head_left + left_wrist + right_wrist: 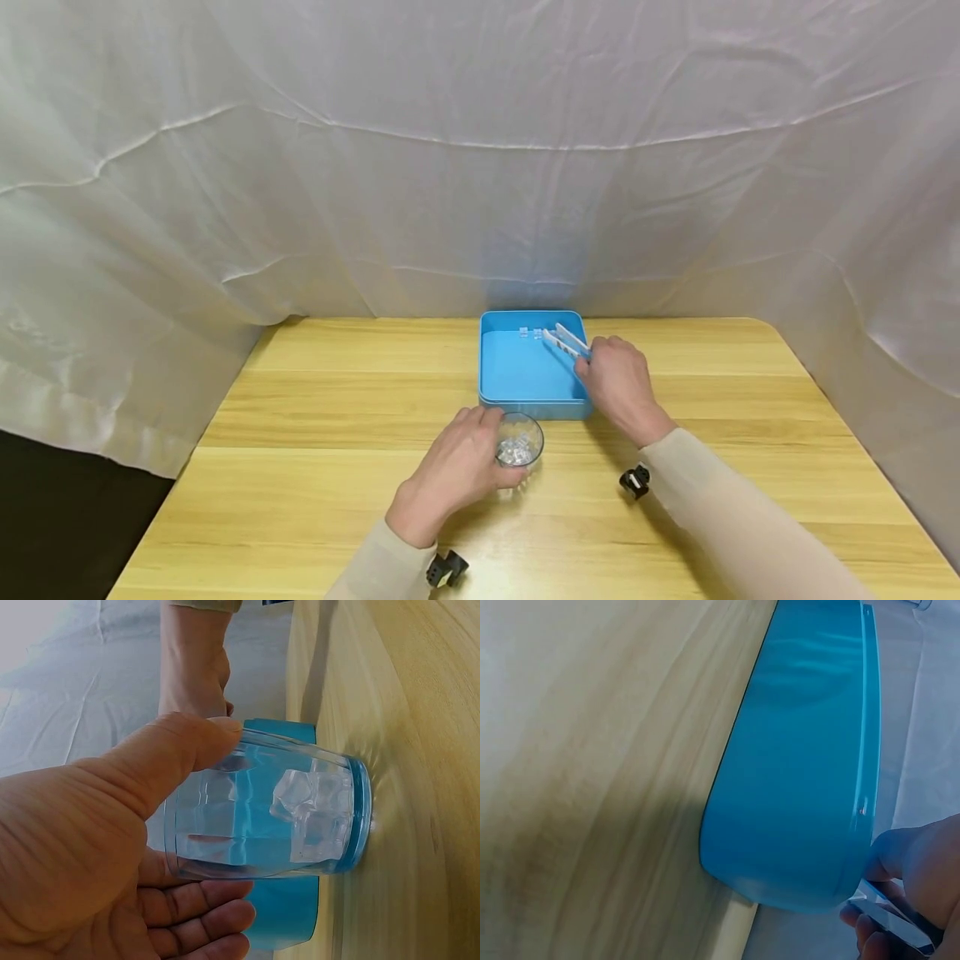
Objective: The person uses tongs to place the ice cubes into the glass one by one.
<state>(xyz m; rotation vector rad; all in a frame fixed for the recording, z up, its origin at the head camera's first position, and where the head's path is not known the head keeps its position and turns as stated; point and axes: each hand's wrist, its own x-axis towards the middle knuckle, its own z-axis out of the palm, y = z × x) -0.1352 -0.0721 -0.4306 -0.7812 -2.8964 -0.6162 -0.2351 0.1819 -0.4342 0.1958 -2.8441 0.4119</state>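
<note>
My left hand (459, 460) grips a clear drinking glass (214, 806) by its sides, thumb on one side and a finger on the other. The glass stands upright on the table in front of a blue tray (521, 375). Clear, ice-like cubes (319, 817) are heaped in its bottom. Over the tray's right wall, my right hand (621, 379) holds white tongs (560, 343). The tongs' two arms are spread, their tips pointing to the back left inside the tray. Small clear cubes (523, 332) lie near the tray's back wall, some right at the tips.
A pale wooden table (315, 483) bears the tray and the glass. Grey fabric (420, 208) hangs behind the table and along both sides. The tray's raised wall (802, 750) runs beside my right hand. Each wrist carries a small black device (635, 482).
</note>
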